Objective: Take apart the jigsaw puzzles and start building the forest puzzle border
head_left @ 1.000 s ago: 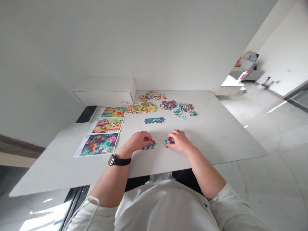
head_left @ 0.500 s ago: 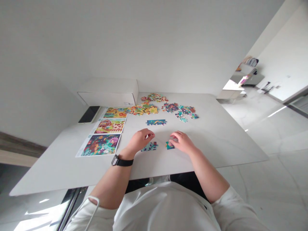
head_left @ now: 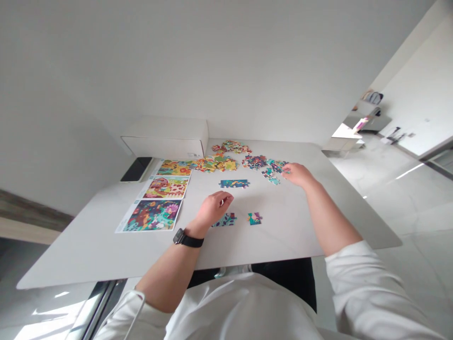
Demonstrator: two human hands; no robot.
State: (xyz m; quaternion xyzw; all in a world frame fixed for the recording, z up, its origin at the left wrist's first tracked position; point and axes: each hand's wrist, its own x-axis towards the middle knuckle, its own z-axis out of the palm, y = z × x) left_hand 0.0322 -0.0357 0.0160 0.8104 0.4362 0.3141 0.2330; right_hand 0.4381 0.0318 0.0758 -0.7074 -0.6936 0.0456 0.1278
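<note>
My left hand [head_left: 213, 208], a black watch on its wrist, hovers loosely curled just above a small joined puzzle cluster [head_left: 226, 220] on the white table [head_left: 300, 217]. It holds nothing that I can see. A second small cluster [head_left: 255, 218] lies free to the right of it. My right hand [head_left: 296, 173] reaches far forward to the pile of blue and teal loose pieces [head_left: 269, 166], fingertips on the pieces at its right end. Whether it grips one is hidden. A joined blue strip [head_left: 234, 183] lies between the two hands.
Three colourful reference pictures [head_left: 153, 215] lie in a column at the left. A white box [head_left: 166, 134] and a black phone [head_left: 136, 169] sit at the back left. Yellow-orange pieces [head_left: 215, 165] and another pile [head_left: 231, 147] lie behind. The table edge is near my body.
My right hand let go of the small cluster and reached forward right to the blue-teal pile. My left hand lifted slightly off its cluster. The camera tilted a little.
</note>
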